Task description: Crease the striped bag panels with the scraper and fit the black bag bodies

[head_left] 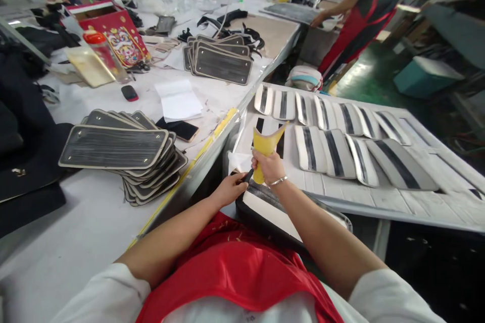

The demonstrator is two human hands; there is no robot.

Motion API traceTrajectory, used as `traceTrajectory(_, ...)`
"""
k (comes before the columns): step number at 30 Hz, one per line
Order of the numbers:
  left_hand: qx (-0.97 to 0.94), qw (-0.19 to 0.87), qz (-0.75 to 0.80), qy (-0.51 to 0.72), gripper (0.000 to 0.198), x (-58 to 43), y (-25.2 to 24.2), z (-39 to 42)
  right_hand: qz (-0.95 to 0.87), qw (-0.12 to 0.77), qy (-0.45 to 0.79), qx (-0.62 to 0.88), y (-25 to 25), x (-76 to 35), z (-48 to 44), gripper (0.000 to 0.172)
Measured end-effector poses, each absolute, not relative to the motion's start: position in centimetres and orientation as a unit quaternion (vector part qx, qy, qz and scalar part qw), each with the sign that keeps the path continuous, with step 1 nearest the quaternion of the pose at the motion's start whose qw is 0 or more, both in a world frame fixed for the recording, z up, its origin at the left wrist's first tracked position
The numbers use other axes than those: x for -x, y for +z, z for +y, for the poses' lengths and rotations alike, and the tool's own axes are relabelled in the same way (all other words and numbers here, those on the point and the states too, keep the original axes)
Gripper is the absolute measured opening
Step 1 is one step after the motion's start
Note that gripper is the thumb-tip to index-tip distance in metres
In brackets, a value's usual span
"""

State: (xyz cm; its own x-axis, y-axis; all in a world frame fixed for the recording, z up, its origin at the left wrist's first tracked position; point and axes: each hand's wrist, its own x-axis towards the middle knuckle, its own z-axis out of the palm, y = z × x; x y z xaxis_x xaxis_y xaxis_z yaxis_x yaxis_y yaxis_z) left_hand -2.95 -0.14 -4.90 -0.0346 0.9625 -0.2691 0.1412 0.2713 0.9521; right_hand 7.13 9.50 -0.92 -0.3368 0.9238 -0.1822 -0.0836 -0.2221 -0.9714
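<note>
My right hand (268,165), with a bracelet at the wrist, is wrapped round a yellow piece (265,142) that has a flared, forked top; its exact kind is unclear. Beside it, my left hand (234,187) pinches a small dark object (248,175), mostly hidden by the fingers. Both hands are close together over the near corner of a dark-edged panel (273,212) with a white band, which lies in front of my body. Part of this panel is covered by my right forearm.
On the right, a white table (397,202) bears rows of curved pale pads (308,149) with dark stripes. Stacked dark panels (113,147), a phone (182,130), paper (178,101) and a bottle (104,55) occupy the left table. Another person (364,15) stands beyond.
</note>
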Motion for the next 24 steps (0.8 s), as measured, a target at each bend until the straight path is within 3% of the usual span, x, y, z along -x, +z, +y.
traceTrajectory(6,-0.477,0.5,0.607,0.394,0.048,3.3,-5.5,-0.3,-0.559,0.299,0.651,0.417,-2.0,-4.9,9.7,0.017)
traceTrajectory(12,-0.458,0.503,0.616,0.396,0.047,3.3,-5.7,0.4,-0.597,0.272,0.6,0.458,-3.1,-4.9,10.7,0.013)
traceTrajectory(20,-0.25,0.739,0.425,0.459,0.062,4.8,-6.3,-1.9,-0.609,0.261,0.567,0.489,-1.7,-5.0,10.2,0.009)
traceTrajectory(24,-0.241,0.738,0.423,0.467,0.064,4.7,-6.5,-2.7,-0.555,0.288,0.615,0.481,-0.8,-6.2,8.5,0.019)
